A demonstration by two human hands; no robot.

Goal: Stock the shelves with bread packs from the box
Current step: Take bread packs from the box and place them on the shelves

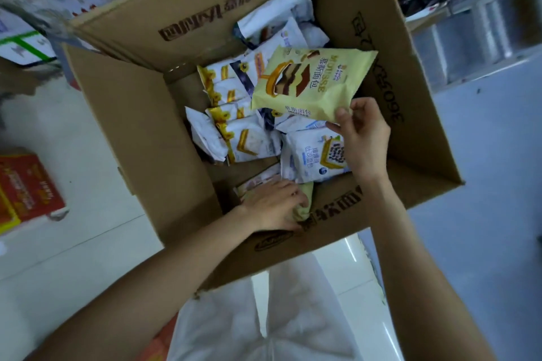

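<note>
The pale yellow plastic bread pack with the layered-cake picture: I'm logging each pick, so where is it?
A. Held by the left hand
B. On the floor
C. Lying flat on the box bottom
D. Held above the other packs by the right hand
D: the right hand pinches the pale yellow bread pack by its edge, above the white packs in the brown cardboard box.

Open cardboard box (140, 126) fills frame centre, flaps up. White bread packs (249, 138) heaped loosely inside, centre. One pale yellow pack (311, 82) tilted above heap, centre-right. Another yellowish pack (303, 205) at box's near wall.
</note>
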